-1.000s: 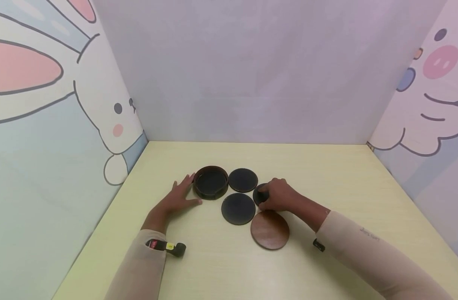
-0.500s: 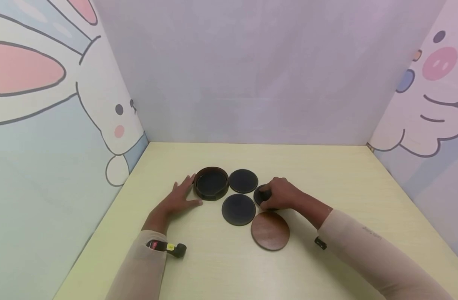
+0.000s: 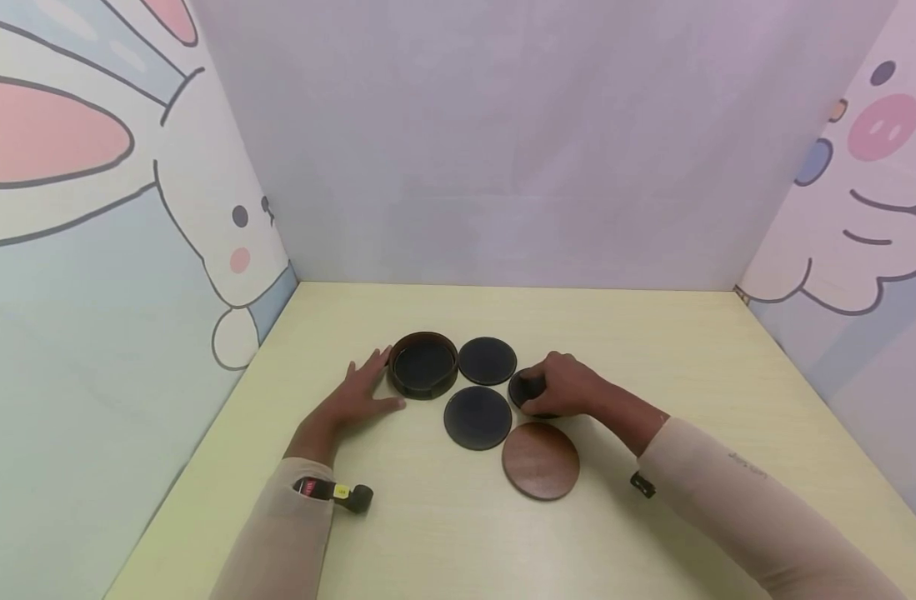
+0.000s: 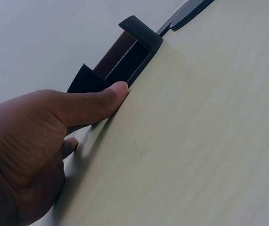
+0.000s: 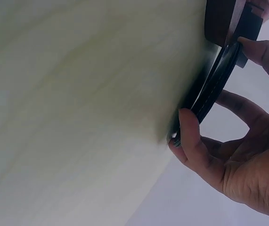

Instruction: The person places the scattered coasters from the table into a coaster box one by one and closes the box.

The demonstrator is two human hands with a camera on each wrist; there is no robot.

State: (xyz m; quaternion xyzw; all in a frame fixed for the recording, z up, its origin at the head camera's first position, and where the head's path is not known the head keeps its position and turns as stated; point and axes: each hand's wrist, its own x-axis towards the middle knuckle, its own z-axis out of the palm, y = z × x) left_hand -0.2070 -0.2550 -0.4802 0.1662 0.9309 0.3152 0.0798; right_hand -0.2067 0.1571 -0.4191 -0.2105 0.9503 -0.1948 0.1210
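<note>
My left hand [image 3: 356, 398] lies with spread, straightened fingers beside the round dark coaster holder [image 3: 424, 392]; its fingertips touch the left side. In the left wrist view my thumb reaches along the front cut-out of the holder [image 4: 141, 33], which shows a brown, stitched inner wall. My right hand [image 3: 566, 386] pinches a round black coaster [image 3: 528, 393] by its edges, partly covering it. In the right wrist view that coaster [image 5: 214, 87] stands slightly tilted, close above the table, between thumb and fingers.
Two more black coasters [image 3: 488, 361] lie right of the holder, the nearer coaster [image 3: 478, 418] in front. A brown coaster [image 3: 541, 461] lies on the pale table [image 3: 427, 542], just in front of my right hand. Walls with cartoon animals [image 3: 232, 200] enclose the table's sides.
</note>
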